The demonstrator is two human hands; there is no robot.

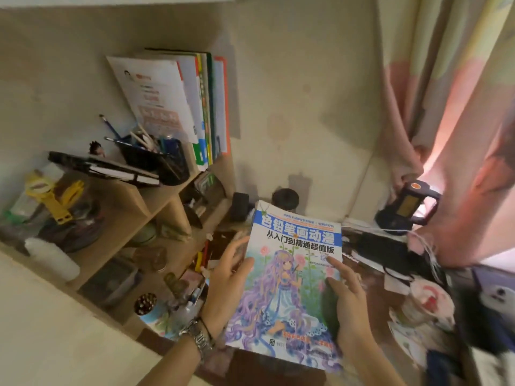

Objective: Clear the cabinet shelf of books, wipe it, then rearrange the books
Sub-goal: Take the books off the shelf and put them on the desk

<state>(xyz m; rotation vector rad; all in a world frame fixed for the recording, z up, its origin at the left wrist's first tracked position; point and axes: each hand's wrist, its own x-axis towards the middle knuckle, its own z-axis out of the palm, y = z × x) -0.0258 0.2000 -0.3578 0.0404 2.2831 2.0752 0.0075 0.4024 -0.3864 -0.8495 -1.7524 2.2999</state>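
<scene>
- The left hand [227,285] gripped the drawing book [289,282] by its left edge.
- The right hand [347,299] pinched a dark cloth [330,310] against that book's cover.
- Upright books [206,107] stood on the cabinet shelf [167,190], up-left of the book.

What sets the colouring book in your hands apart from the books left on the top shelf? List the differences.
The colouring book lies nearly flat, cover up, held by the left hand and right hand; the shelf books stand on edge, leaning, untouched. Its cover shows fully; theirs mostly show edges. Both are thin softcovers.
</scene>
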